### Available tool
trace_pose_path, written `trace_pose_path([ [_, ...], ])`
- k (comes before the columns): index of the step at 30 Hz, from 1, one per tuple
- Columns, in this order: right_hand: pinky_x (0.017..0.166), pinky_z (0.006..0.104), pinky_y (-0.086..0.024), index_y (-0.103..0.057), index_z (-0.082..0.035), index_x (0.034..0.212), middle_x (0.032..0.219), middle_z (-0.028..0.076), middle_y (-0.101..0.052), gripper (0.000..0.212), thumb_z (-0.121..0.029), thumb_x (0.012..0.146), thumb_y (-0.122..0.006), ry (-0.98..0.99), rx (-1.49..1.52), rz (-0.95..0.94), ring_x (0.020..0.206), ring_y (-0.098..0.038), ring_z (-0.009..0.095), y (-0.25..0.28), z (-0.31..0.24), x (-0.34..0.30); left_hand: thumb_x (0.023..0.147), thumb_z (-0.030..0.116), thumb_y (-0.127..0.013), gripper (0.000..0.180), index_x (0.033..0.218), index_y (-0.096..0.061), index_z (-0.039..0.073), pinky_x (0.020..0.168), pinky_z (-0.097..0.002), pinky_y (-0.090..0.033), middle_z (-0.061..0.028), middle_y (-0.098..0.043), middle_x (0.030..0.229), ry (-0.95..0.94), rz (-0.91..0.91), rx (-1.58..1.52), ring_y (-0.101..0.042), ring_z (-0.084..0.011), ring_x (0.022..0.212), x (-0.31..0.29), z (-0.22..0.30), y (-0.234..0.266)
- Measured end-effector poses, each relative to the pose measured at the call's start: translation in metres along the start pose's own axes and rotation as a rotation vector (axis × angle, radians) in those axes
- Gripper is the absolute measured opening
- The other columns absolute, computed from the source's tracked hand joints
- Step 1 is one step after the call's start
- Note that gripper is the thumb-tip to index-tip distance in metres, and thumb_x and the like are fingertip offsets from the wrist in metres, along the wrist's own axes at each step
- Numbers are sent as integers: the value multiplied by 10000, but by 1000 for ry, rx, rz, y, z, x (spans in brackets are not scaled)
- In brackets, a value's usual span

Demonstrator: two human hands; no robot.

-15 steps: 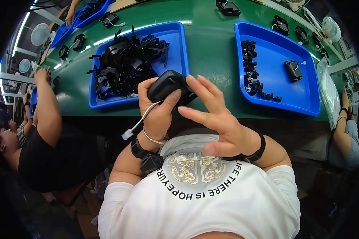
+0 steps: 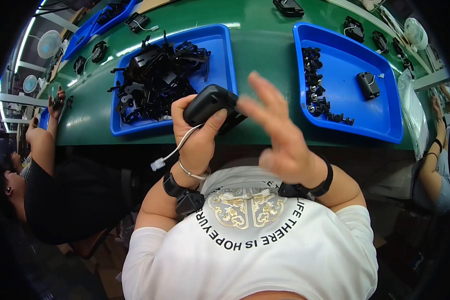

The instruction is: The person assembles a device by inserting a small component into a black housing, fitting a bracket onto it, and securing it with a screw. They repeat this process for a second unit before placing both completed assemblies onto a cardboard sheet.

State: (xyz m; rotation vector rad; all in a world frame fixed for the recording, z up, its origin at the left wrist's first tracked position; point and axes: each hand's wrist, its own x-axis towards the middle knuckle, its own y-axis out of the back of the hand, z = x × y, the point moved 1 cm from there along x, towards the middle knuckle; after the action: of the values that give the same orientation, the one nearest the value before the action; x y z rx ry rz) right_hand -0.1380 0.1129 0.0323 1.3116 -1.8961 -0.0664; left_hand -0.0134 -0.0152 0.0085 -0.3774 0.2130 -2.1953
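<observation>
One rounded black plastic device [image 2: 205, 105] with a thin white-plugged cable [image 2: 158, 164] is grasped in the left hand [image 2: 197, 142], by the near right corner of a shallow blue plastic tray [image 2: 221, 60]. The blurred right hand [image 2: 286, 142] hangs released just right, fingers spread.

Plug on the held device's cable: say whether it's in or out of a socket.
Out: the white plug hangs free on its cable, beside the left hand.
</observation>
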Motion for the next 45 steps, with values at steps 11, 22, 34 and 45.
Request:
trace_pose_path([
  [11, 1080, 452, -96, -339, -14, 1368, 1449, 236, -203, 673, -277, 788, -559, -18, 96, -76, 1355, -156, 363, -7, -11, 0, 750, 2, -705, 443, 1080, -419, 74, 712, -210, -451, -31, -559, 927, 6, 14, -46, -548, -86, 805, -4, 2, 0],
  [22, 1080, 450, -89, -319, -4, 1372, 1449, 246, -185, 680, -437, 870, -471, -20, 2, -29, 1354, -144, 374, -11, -1, -3, 757, -17, -691, 439, 1087, -415, 69, 734, -211, -463, -41, -566, 951, -23, 1, -45, -563, -94, 844, -2, 0, -2],
  [34, 1078, 451, -105, -285, 4, 1383, 1459, 228, -173, 642, -364, 895, -478, -45, 64, -71, 1353, -139, 380, -16, -4, -6, 763, -4, -690, 433, 1087, -414, 74, 737, -213, -462, -38, -564, 951, -48, 10, 0, -561, -96, 845, -7, -3, -1],
  [45, 1080, 429, -122, -267, 5, 1388, 1446, 229, -210, 684, -390, 881, -501, -44, 28, -18, 1347, -181, 352, -14, -4, -6, 760, -21, -684, 442, 1095, -412, 75, 744, -223, -466, -41, -568, 961, -53, -3, -18, -563, -104, 854, -9, -1, -5],
])
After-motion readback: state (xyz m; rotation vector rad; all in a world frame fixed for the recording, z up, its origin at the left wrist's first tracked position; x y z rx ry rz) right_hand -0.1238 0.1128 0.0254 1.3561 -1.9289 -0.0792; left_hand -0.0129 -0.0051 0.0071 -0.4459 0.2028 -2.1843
